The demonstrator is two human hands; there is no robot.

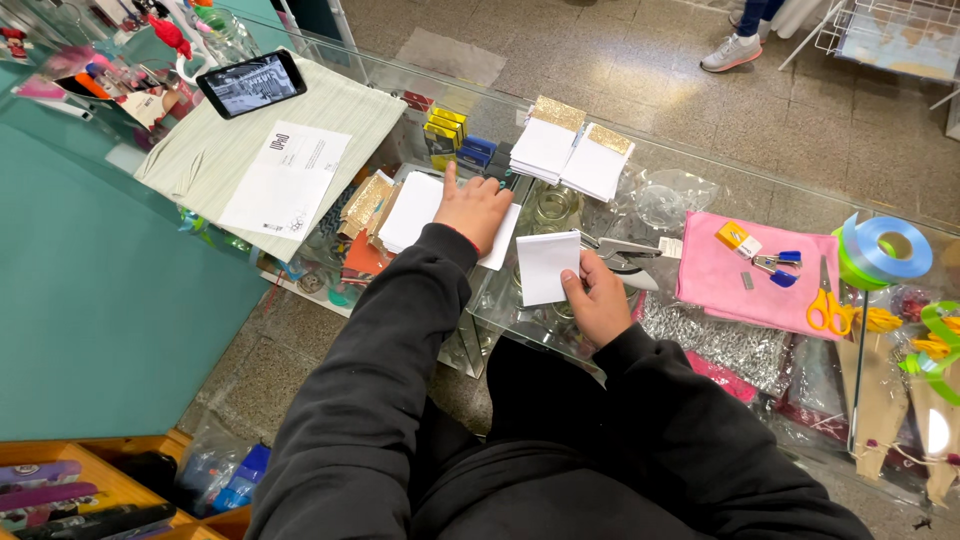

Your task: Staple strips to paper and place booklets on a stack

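My left hand [472,208] lies flat, fingers together, on a stack of white card sheets [412,208] on the glass counter [700,185]. My right hand [598,298] pinches the right edge of a small white card [546,266] lying on the glass. Just right of that hand rests a silver hole punch plier [622,252]. Two stacks of white cards with gold glitter tops [570,152] sit farther back.
A pink cloth [722,285] holds a small stapler, with orange-handled scissors [828,306] beside it. Blue and green ribbon rolls [886,250] stand at the right. At the left, a phone [251,83] and a printed sheet [288,178] lie on a striped mat.
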